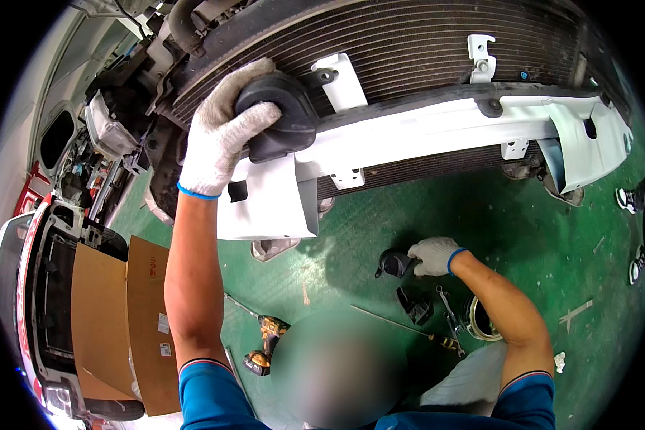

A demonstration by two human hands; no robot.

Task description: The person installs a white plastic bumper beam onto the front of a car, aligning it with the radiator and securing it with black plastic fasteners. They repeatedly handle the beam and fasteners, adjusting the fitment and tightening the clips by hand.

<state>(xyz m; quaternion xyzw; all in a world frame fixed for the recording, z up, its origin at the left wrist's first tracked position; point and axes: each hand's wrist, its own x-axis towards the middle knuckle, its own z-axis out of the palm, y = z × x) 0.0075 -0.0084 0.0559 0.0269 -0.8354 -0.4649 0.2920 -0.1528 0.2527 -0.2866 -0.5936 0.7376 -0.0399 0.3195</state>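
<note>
My left hand [226, 118], in a white knit glove with a blue cuff, grips a black, rounded snail-shaped car horn [287, 118], thumb across its face. It is held against the left part of the white bumper beam [423, 140], in front of the radiator. Low on the right, my gloved right hand [434, 256] has its fingers closed on a second black car horn [393, 264], smaller in view and over the green floor. A black plastic bracket-like piece [414, 307] lies just below that horn.
On the floor are a yellow-black cordless drill [269, 337], a long screwdriver [444, 342], a wrench [448, 315] and a round metal dish [481, 319]. Cardboard [122, 315] leans at the left beside a vehicle part. A person's shoes [627, 201] show at far right.
</note>
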